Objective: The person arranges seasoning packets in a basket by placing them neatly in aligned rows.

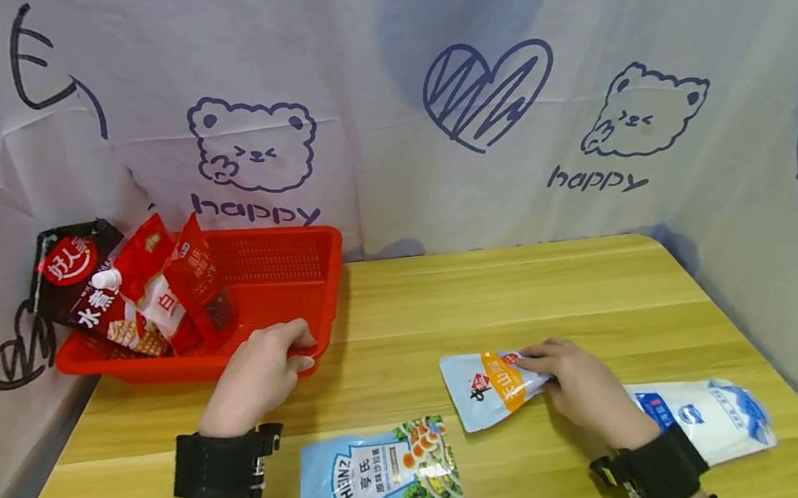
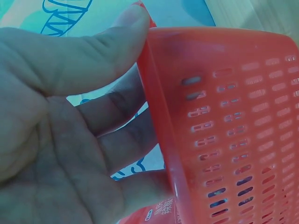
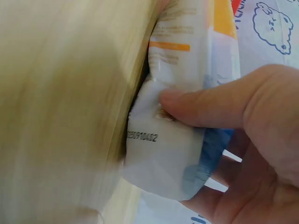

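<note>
My left hand [image 1: 264, 376] grips the near right corner of a red plastic basket [image 1: 332, 291]. In the left wrist view the thumb lies on one side of the basket's rim [image 2: 156, 116] and the other fingers reach behind it. At the middle right of the table, my right hand [image 1: 579, 385] pinches the right end of a light blue and white pouch [image 1: 469, 408] with an orange band. The right wrist view shows the thumb pressed on the pouch's printed white back [image 3: 163, 154], fingers on its other face, its edge close to the wooden table [image 3: 70, 93].
Red and dark food packets [image 1: 147, 290] lean in the basket's left part. A blue Heinz pouch [image 1: 376, 479] lies at the table's front, its cap toward the left. A white and blue bag [image 1: 724, 416] lies right of the right wrist. White cloth [image 1: 367, 118] with drawings hangs behind.
</note>
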Demonstrator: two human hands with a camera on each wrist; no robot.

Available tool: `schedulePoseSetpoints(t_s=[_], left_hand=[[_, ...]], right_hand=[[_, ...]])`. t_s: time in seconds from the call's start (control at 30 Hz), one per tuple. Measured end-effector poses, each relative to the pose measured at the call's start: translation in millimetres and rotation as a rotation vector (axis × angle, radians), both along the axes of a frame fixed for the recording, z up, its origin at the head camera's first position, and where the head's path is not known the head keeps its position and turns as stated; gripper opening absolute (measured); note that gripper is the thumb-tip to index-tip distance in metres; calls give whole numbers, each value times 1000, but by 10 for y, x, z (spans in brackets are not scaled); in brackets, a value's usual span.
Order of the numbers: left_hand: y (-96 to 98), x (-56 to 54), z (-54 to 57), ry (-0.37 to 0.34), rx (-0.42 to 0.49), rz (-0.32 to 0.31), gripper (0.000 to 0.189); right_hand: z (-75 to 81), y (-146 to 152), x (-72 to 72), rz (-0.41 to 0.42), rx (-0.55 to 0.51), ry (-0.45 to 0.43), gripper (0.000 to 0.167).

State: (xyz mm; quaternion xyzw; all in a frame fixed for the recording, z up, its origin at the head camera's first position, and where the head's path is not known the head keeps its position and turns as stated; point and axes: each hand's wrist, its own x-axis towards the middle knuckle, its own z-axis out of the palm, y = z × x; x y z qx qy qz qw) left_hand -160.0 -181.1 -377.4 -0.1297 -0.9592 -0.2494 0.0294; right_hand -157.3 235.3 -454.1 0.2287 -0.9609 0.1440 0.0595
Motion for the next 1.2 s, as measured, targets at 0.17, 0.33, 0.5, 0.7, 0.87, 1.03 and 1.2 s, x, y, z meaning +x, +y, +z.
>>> schedulePoseSetpoints(t_s=[0.17,0.33,0.5,0.7,0.87,1.03,1.2], left_hand=[[0,-1,0,2,-1,9,19],[2,-1,9,1,2,8,18],[3,2,14,-3,3,4,19],[-4,11,18,-4,8,5,19],[-13,18,14,-1,5,7,19],[-15,20,3,1,0,6,19],[-27,7,-18,1,0,13,19]], right_hand=[[-28,-20,-17,-23,-70,21,48],[-19,-101,-32,-16,-139,72,49],[25,-220,-57,-30,-207,114,48],[112,-369,-104,-18,-311,192,47],[219,-522,-144,24,-380,242,46],[324,-692,-191,72,-445,293,45],[432,-876,-226,113,-531,342,44]])
